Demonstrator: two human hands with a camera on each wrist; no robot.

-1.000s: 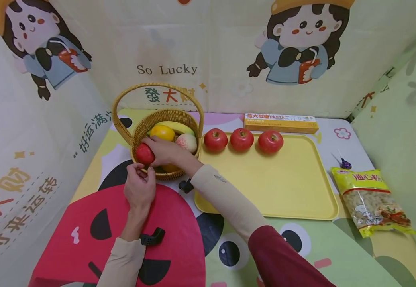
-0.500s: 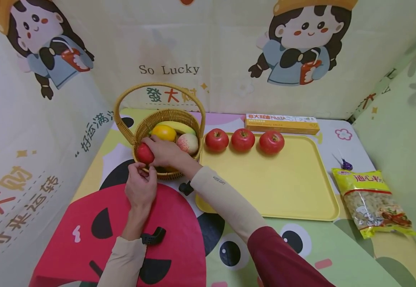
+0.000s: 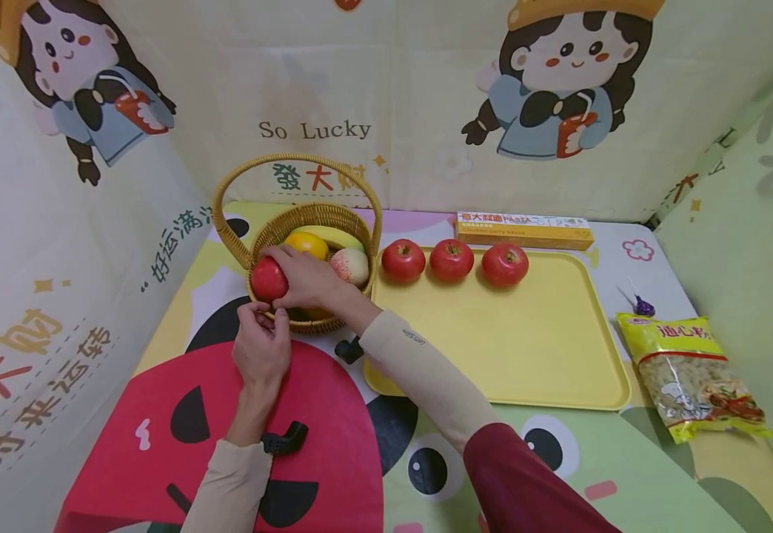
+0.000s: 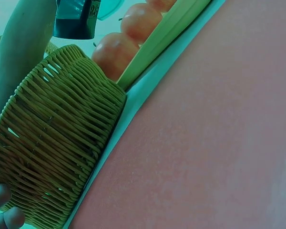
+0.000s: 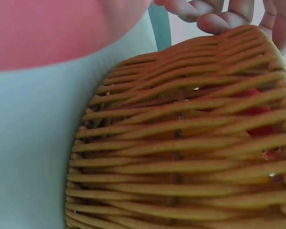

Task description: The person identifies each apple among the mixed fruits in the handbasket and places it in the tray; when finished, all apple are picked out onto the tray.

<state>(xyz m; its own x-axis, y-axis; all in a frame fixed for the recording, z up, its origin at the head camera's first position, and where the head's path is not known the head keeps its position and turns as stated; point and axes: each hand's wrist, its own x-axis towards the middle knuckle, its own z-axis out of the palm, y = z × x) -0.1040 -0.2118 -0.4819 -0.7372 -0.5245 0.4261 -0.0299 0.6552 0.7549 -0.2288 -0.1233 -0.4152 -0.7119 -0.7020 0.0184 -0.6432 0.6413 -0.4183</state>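
Observation:
A wicker basket with a tall handle stands at the left of the table. My right hand reaches into it and grips a red apple at its left side. At the near rim my left hand holds the basket with curled fingers. Around the right hand lie a banana, a yellow-orange fruit and a pale pink peach. Another orange-coloured fruit is mostly hidden under that hand. Both wrist views show the woven basket wall close up; the left fingertips touch the rim.
Right of the basket lies a yellow tray with a row of red apples along its far edge. Behind it is a pasta box. A pasta bag and a small purple-wrapped lollipop lie farther right.
The right hand has shifted slightly to the right and the red apple has turned a little in its grip. My left hand stays at the basket rim.

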